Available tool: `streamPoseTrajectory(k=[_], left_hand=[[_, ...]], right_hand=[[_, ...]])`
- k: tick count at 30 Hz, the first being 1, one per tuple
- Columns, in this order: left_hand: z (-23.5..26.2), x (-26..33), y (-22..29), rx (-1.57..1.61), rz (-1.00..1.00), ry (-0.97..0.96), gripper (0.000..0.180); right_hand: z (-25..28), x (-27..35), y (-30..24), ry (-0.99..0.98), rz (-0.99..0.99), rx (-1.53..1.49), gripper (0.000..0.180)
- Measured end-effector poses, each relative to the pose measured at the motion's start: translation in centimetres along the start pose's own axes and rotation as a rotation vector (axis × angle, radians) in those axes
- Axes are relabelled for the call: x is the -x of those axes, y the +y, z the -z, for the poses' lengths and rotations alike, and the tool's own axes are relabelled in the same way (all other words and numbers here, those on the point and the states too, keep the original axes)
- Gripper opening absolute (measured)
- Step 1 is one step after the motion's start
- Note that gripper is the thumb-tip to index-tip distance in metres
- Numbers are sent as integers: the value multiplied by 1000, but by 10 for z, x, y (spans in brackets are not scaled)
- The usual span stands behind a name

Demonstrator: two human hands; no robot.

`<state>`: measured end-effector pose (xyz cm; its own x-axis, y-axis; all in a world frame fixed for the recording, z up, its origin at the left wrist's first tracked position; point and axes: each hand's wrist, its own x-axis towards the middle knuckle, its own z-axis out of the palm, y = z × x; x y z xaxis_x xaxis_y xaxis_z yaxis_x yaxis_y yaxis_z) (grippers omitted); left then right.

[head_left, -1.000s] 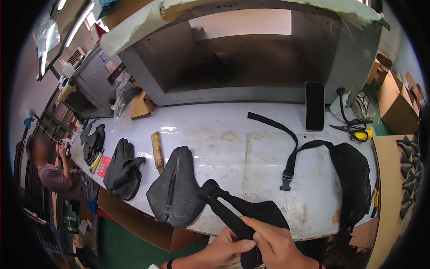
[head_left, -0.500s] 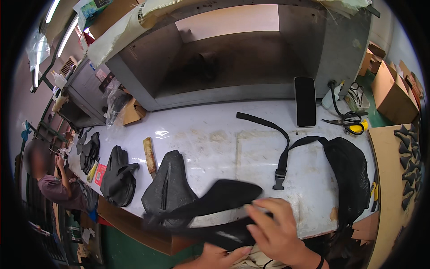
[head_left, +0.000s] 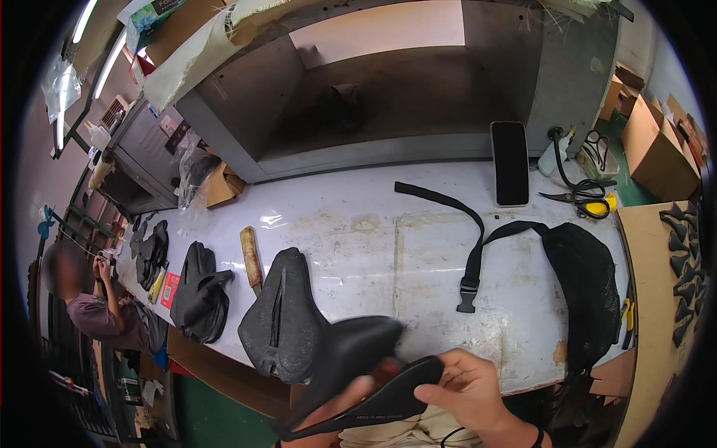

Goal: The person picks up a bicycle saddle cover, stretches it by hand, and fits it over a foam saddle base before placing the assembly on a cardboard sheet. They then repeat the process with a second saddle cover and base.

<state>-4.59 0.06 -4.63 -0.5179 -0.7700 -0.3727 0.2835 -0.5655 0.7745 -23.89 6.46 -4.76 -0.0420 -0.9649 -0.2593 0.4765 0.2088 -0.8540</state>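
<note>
A black saddle-shaped piece (head_left: 351, 366) is held low at the table's front edge, blurred by motion. My right hand (head_left: 469, 388) grips its right end, fingers curled over the rim. My left hand (head_left: 360, 394) is under the piece, mostly hidden, with only fingers showing. A second black saddle-shaped piece (head_left: 280, 321) lies on the white table (head_left: 358, 246) just left of the held one. A black strap with a buckle (head_left: 470, 254) runs across the table to a black mesh bag (head_left: 590, 291) at the right.
A dark phone (head_left: 510, 163) and yellow-handled scissors (head_left: 590, 200) lie at the back right. A wooden-handled tool (head_left: 251, 257) and a pile of black pieces (head_left: 198, 295) sit on the left. Another person (head_left: 82, 302) works at far left. Cardboard boxes (head_left: 657, 149) stand at right.
The black piece has been turned in my hands from a narrow, folded look to a broad face swung leftward. My right hand has slid to its right end.
</note>
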Motion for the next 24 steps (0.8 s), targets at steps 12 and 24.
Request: streamPoseTrajectory(k=[12, 24], left_hand=[[24, 11, -12, -500, 322, -27, 29], [2, 18, -5, -276, 339, 25, 26]], right_hand=[[6, -5, -6, -221, -36, 429, 28], [-1, 1, 13, -205, -302, -136, 27]])
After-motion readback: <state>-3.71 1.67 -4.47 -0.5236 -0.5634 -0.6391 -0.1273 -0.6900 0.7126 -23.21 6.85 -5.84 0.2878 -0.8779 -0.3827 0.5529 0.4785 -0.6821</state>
